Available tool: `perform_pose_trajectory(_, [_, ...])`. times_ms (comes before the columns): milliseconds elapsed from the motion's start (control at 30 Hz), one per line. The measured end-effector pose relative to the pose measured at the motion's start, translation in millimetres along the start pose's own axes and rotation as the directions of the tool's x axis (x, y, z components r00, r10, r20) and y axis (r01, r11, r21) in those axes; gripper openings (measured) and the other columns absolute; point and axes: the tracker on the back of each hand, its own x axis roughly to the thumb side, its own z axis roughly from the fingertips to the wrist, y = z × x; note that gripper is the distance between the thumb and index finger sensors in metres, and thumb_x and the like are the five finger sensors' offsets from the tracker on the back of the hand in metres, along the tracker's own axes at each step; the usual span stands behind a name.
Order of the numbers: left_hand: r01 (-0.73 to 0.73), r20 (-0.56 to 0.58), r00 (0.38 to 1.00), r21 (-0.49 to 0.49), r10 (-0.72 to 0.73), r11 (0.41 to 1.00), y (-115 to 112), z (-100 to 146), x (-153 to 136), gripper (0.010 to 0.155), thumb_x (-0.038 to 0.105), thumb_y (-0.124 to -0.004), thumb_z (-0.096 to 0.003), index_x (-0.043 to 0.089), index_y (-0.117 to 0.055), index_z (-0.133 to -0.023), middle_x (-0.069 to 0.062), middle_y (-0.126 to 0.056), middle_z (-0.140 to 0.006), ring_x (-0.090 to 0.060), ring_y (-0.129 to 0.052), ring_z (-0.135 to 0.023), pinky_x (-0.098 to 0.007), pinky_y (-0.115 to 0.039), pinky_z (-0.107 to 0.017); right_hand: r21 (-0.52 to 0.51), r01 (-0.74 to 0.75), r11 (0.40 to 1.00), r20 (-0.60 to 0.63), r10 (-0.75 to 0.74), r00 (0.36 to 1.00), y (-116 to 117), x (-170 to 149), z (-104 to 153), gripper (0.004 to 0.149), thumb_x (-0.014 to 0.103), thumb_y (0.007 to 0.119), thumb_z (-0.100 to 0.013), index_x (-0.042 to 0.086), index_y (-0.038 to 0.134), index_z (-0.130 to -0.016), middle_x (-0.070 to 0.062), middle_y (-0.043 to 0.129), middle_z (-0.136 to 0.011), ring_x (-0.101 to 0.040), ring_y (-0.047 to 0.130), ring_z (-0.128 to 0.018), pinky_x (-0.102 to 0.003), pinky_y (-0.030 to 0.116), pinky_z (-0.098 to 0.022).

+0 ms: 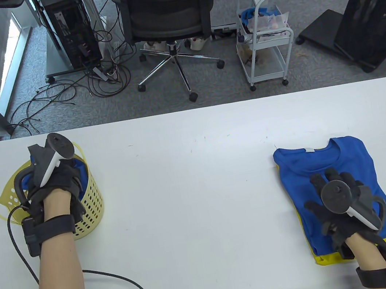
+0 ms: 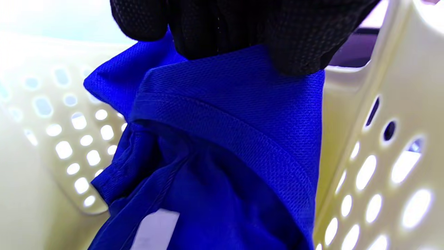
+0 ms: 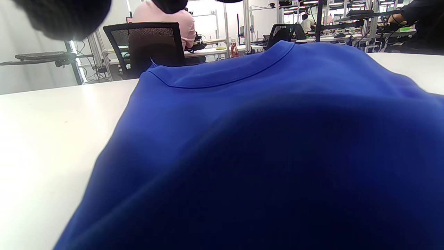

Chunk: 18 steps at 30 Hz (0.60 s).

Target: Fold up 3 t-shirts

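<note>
White bench point(image 1: 200, 187). Two folded t-shirts stacked at right, blue one point(image 1: 329, 166) over yellow one point(image 1: 362, 251); right hand point(image 1: 339, 201) rests flat on top. Yellow basket point(image 1: 92, 205) at left: left hand point(image 1: 55, 182) pinches third, unfolded blue shirt point(image 2: 225, 139). Judged two-thirds done.

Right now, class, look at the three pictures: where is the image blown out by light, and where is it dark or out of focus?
Left wrist view: the yellow basket wall is overexposed, its holes glowing white, while the blue t-shirt weave is sharp. Right wrist view: the folded blue t-shirt blurs and darkens near the lens. Table view: evenly lit, with window glare at upper left.
</note>
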Motion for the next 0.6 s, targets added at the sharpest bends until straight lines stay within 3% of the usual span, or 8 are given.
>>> perform_pose_trajectory(267, [-0.049, 0.044, 0.998, 0.155, 0.043, 0.987, 28, 29, 7, 0.040, 0.045, -0.081, -0.0413, 0.025, -0.079, -0.075, 0.002, -0.080, -0.082, -0.023, -0.073, -0.082, -0.045, -0.066, -0.069, -0.013, 0.028, 1.000, 0.002, -0.028, 1.000, -4, -3, 2, 0.073, 0.049, 0.076, -0.041, 0.026, 0.046, -0.103, -0.015, 0.029, -0.114, -0.054, 0.030, -0.102, -0.073, 0.027, -0.072])
perform_pose_trajectory(400, [-0.119, 0.107, 0.990, 0.305, 0.090, 0.945, 52, 54, 10, 0.039, 0.047, -0.081, -0.0401, 0.025, -0.079, -0.073, 0.002, -0.081, -0.078, -0.023, -0.076, -0.078, -0.044, -0.070, -0.065, -0.027, 0.038, 0.999, 0.022, -0.037, 0.999, -8, -1, 4, 0.073, 0.049, 0.076, -0.041, 0.026, 0.046, -0.103, -0.015, 0.029, -0.114, -0.054, 0.030, -0.102, -0.073, 0.027, -0.072])
perform_pose_trajectory(600, [-0.167, 0.152, 0.982, 0.410, 0.113, 0.897, 90, 90, 14, 0.038, 0.047, -0.080, -0.0400, 0.025, -0.077, -0.071, 0.003, -0.081, -0.078, -0.022, -0.076, -0.078, -0.043, -0.071, -0.065, -0.048, 0.063, 0.997, 0.037, -0.061, 0.997, -14, -1, 9, 0.073, 0.049, 0.076, -0.041, 0.026, 0.046, -0.103, -0.015, 0.029, -0.114, -0.054, 0.030, -0.102, -0.073, 0.027, -0.072])
